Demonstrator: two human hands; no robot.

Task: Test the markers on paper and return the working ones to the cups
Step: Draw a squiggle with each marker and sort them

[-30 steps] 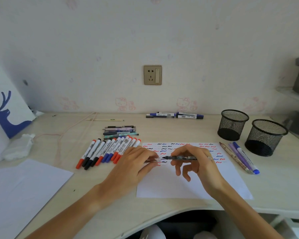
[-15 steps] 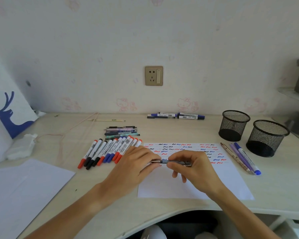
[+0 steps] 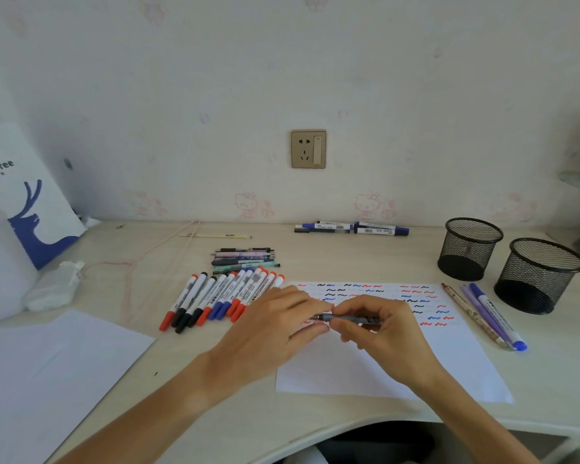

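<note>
Over the white test paper [image 3: 392, 370], marked with several red, blue and black squiggles, my right hand [image 3: 379, 329] grips a grey pen [image 3: 345, 318] held level. My left hand [image 3: 275, 326] pinches its cap at the pen's left end, fingertips meeting the right hand's. A row of several red, black and blue markers [image 3: 221, 298] lies left of the paper, with a stack of pens [image 3: 245, 259] behind it. Two black mesh cups [image 3: 467, 247] [image 3: 539, 274] stand at the right. Three pens [image 3: 486, 313] lie between paper and cups.
A few blue markers [image 3: 352, 227] lie by the wall under a socket [image 3: 308, 149]. A white bag with a blue deer [image 3: 31, 202] and a crumpled tissue [image 3: 54, 286] sit at the left. Blank sheets [image 3: 47, 373] cover the front left. A pink cord [image 3: 138, 266] trails across the desk.
The cap and the pen, apart a second ago, have come together between my two hands. My right hand has closed round the barrel.
</note>
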